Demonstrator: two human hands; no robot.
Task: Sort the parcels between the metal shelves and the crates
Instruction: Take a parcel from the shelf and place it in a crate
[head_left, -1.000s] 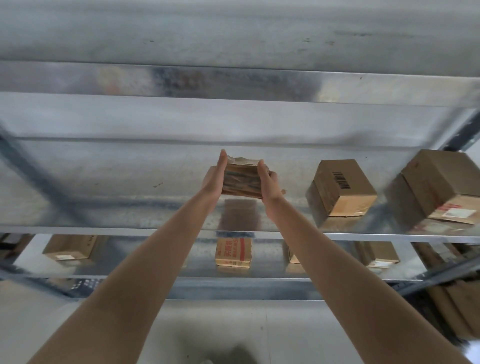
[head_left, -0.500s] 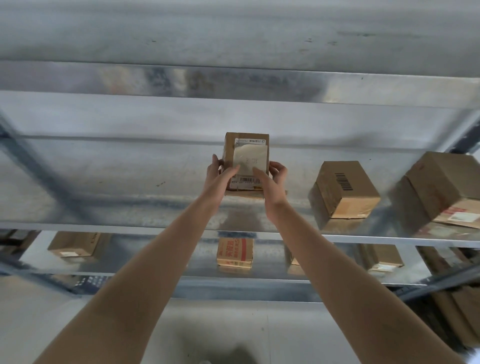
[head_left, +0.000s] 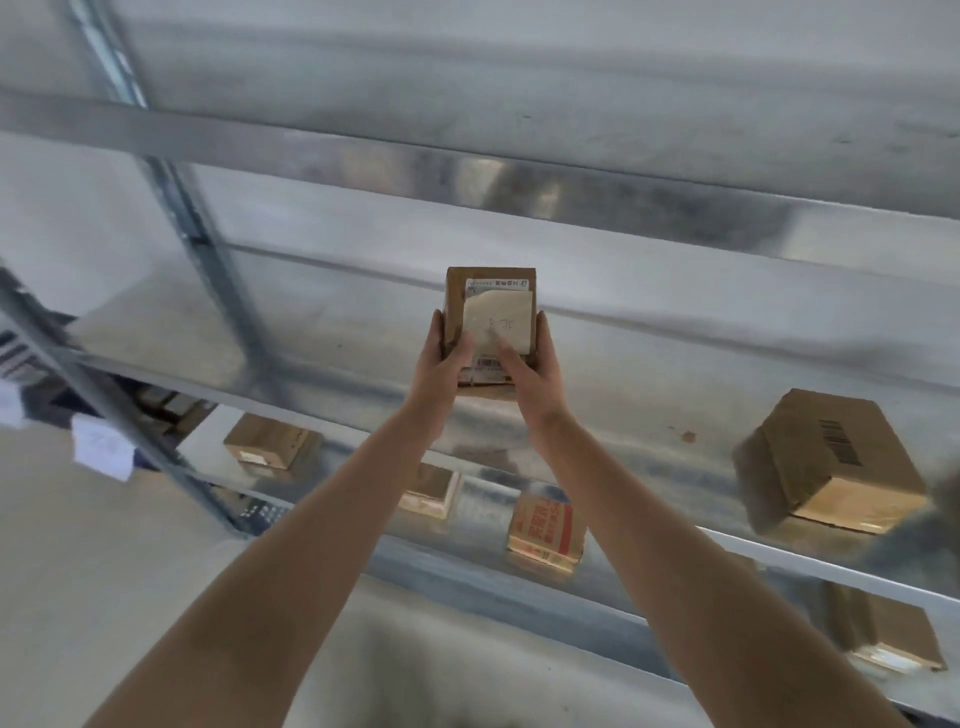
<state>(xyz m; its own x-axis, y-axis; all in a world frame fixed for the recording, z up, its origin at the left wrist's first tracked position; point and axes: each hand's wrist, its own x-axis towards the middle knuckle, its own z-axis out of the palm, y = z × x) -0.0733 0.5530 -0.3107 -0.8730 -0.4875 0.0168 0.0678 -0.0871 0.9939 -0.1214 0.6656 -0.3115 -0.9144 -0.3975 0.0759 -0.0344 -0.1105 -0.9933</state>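
Bg: pale grey floor (head_left: 78, 571), white paper tag (head_left: 101, 452) at L, soft even light.

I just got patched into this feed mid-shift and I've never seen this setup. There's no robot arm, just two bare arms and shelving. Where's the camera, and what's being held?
There is no machine here: a person is sorting parcels with bare hands. The single picture comes from a wide-angle camera worn on their head, so the arms reach in from the bottom of the picture. The left hand and right hand share a grip on a small cardboard parcel. They hold it upright by its sides, thumbs on its labelled face, at a metal shelf. I cannot tell whether its base touches the shelf. Further right on that shelf lies a barcoded box. The shelf below carries more boxes, one a red-printed box.
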